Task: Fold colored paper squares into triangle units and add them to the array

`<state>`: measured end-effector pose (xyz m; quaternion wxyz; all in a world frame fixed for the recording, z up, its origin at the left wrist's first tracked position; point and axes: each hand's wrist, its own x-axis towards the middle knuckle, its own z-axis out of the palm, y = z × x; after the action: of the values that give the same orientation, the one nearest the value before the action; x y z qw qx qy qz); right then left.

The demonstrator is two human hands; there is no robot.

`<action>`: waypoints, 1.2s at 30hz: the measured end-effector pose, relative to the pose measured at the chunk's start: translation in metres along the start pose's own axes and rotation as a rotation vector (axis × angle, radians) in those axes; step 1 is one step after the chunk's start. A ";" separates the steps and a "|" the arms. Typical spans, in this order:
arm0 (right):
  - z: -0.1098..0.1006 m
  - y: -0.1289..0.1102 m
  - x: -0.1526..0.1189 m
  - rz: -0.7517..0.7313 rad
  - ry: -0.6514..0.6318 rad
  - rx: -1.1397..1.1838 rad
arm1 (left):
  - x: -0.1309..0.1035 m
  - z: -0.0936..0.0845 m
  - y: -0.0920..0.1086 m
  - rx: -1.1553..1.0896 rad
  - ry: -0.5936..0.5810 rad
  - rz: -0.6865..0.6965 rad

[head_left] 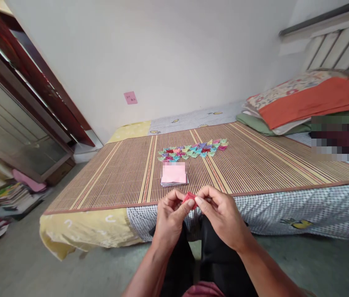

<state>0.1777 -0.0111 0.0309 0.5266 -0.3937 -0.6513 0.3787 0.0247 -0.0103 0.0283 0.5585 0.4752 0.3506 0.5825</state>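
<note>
Maroon cloth [203, 290] and black trousers [216, 255] sit nearest the head camera, below the left hand [168, 216] and right hand [222, 210], whose fingers pinch a small red paper piece [189, 199] from both sides, its long axis too small to tell. Just beyond, nearer the left hand, a pink-topped paper stack [173, 174] rests on the bed's striped mat [115, 177], with colourful folded pieces [193, 150] farther back, running left to right.

Nothing readable here tbh, the small pink rectangular paper card [130, 97] on the plain white wall [187, 53] just has dark, illegible marks.
</note>
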 end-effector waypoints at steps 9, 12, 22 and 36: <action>-0.019 -0.008 0.007 0.017 -0.182 -0.062 | 0.007 -0.008 0.018 0.098 -0.152 -0.119; -0.015 -0.004 0.008 0.057 -0.128 0.019 | 0.007 -0.005 0.013 -0.017 -0.014 -0.060; -0.005 -0.008 0.003 -0.045 0.016 -0.077 | 0.005 0.003 0.001 -0.080 0.052 -0.045; -0.012 -0.014 0.003 -0.484 0.019 -0.426 | -0.010 0.003 0.037 0.517 -0.114 0.041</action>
<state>0.1877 -0.0133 0.0468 0.5135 -0.3324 -0.7855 0.0941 0.0154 -0.0255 0.0623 0.4256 0.6412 0.4461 0.4569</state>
